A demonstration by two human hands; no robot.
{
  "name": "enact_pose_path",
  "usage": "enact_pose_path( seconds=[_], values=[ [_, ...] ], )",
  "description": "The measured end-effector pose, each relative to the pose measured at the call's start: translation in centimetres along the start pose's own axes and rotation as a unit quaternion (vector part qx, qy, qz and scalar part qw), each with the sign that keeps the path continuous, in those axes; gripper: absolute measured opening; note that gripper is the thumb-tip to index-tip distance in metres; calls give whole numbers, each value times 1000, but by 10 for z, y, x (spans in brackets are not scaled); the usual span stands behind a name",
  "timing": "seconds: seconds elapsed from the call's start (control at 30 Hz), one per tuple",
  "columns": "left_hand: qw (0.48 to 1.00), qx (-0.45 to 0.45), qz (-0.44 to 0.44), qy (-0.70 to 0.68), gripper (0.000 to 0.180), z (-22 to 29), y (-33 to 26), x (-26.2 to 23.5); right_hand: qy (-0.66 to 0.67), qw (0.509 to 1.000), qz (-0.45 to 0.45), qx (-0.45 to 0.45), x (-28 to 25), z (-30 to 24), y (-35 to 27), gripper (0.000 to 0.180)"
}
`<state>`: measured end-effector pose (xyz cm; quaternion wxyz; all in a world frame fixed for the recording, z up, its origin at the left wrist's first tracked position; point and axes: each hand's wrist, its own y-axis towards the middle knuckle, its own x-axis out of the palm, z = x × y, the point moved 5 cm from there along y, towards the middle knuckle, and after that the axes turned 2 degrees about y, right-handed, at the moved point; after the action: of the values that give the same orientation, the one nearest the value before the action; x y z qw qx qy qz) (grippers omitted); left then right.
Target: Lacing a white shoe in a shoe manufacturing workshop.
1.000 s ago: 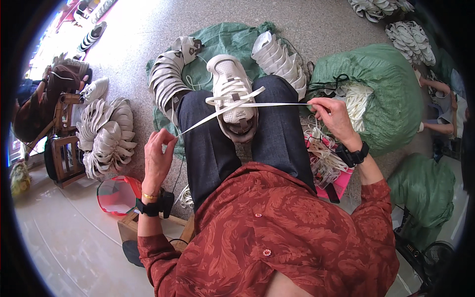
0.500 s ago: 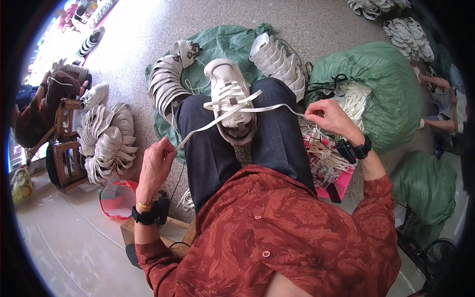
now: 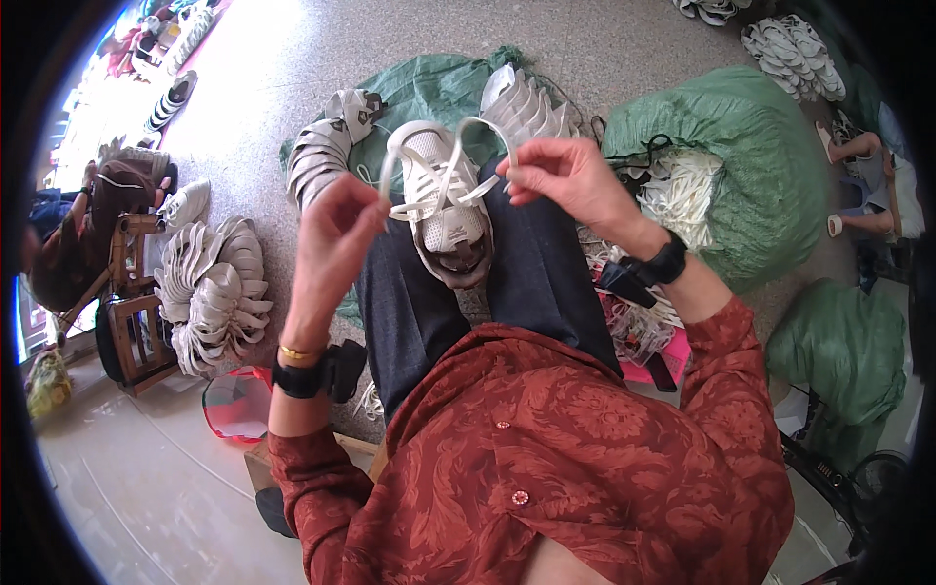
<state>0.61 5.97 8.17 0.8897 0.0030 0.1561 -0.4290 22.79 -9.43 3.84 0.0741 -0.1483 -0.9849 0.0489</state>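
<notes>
A white lace-up shoe (image 3: 454, 230) rests between my knees, its toe pointing away from me. White shoelace (image 3: 475, 121) crosses over its front, and both ends arch up above it. My left hand (image 3: 341, 224) pinches one end, just left of the shoe. The other end is pinched in my right hand (image 3: 564, 175), to the right of the shoe's tongue area. Neither hand touches the shoe itself. My fingers cover the lace tips.
Curved stacks of white shoe pieces (image 3: 314, 161) lie on a green sheet (image 3: 429, 88) ahead. At right, a green sack (image 3: 765, 156) holds white laces (image 3: 680, 200), near a pink tray (image 3: 673, 353). A red basket (image 3: 237, 408) stands left. Other people sit at both sides.
Both hands have moved forward and inward toward the shoe, each with its lace end. The lace, stretched out sideways before, now rises in slack loops.
</notes>
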Motion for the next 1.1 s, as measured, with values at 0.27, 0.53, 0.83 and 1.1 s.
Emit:
enact_pose_path(
  seconds=[0.27, 0.53, 0.83, 1.1],
  values=[
    [998, -47, -30, 10, 11, -54, -15, 23, 0, 999, 32, 34, 11, 57, 1, 11],
    [998, -55, -10, -34, 12, -70, -13, 25, -52, 997, 40, 27, 18, 56, 3, 8],
    [992, -48, 39, -111, 10, -78, -13, 21, -259, 965, 30, -27, 31, 41, 5, 13],
    [982, -25, 88, -165, 11, -88, -11, 26, -243, 969, 33, -1, 27, 40, 0, 16]
  ],
)
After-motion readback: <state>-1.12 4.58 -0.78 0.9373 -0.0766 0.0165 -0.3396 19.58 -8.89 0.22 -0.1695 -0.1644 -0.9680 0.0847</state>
